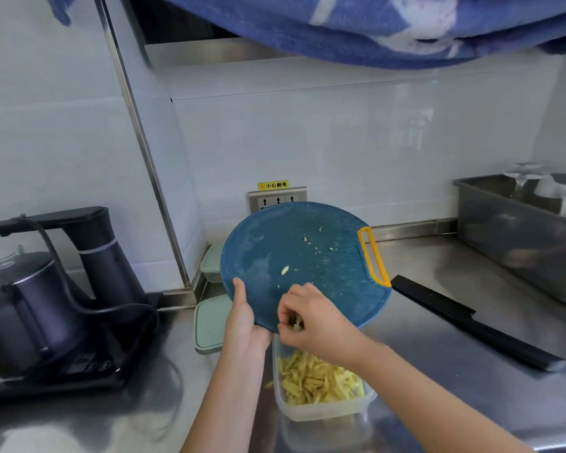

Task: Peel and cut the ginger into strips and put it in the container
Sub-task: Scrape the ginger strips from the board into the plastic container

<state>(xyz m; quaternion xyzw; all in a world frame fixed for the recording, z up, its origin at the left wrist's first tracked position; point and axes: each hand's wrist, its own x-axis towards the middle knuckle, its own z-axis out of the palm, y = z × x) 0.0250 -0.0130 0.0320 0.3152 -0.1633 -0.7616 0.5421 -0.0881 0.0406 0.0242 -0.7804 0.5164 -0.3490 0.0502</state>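
A round blue cutting board (307, 256) with a yellow handle is tilted up over a clear plastic container (327, 410). My left hand (242, 318) grips the board's lower left edge, thumb on its face. My right hand (311, 318) is curled at the board's lower edge, with some ginger strips between its fingers right above the container. Pale yellow ginger strips (317, 380) fill the container. A few ginger bits (285, 270) still cling to the board.
A black knife (471, 322) lies on the steel counter to the right. Green lids (209, 322) and a small green box (211, 263) sit left of the board. A dark kettle set (46, 305) stands at left; a steel tub (520, 230) at right.
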